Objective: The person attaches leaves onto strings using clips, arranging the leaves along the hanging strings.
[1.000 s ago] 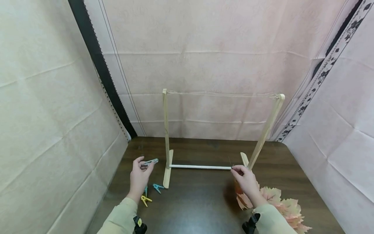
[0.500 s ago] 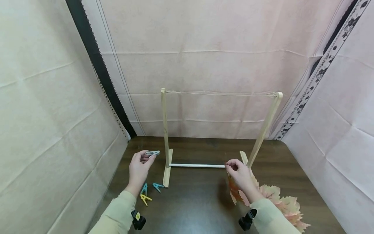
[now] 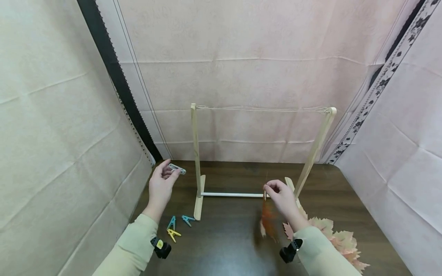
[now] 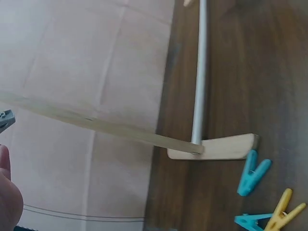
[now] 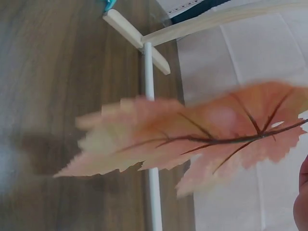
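My left hand pinches a grey clothespin between thumb and fingers, left of the wooden rack post. In the left wrist view, only the end of that clothespin and part of the thumb show at the edge. With thumb and fingertips, my right hand holds an orange artificial maple leaf by its stem. The leaf hangs down in front of the rack's white bar. Higher up, a thin string runs between the tops of the two posts.
Two blue clothespins and a yellow clothespin lie on the brown table near the rack's left foot. More maple leaves are piled at the right, partly under the right forearm. Cloth walls enclose the table.
My left hand has risen with the grey clothespin. The right hand has moved left and slightly up, drawing the orange leaf away from the pile.
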Available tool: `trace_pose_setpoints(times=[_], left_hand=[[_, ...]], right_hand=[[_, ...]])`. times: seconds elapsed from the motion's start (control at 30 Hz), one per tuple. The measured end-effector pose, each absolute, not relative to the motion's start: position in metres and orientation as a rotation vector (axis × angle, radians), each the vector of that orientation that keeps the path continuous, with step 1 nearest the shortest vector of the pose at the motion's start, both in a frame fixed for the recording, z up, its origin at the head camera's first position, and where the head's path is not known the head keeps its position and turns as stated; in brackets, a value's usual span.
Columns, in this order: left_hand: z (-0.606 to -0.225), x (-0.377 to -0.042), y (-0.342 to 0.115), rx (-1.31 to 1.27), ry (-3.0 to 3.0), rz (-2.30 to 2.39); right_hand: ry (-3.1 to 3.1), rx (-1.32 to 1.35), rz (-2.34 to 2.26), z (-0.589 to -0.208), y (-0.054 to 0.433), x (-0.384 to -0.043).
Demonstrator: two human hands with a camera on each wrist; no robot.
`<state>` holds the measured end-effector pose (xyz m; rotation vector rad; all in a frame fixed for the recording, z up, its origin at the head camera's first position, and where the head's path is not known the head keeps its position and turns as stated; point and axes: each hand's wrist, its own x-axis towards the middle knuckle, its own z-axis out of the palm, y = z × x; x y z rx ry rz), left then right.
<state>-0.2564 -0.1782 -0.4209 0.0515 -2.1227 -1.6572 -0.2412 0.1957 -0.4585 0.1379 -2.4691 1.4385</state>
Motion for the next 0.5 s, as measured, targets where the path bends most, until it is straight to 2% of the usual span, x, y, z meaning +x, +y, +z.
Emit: trace_pose_setpoints(times=[0.5], left_hand=[[-0.361, -0.276, -0.173, -0.053, -1.988, -1.632]], right_hand=[[-2.516, 0.292, 1.366, -0.425, 0.193, -0.259]])
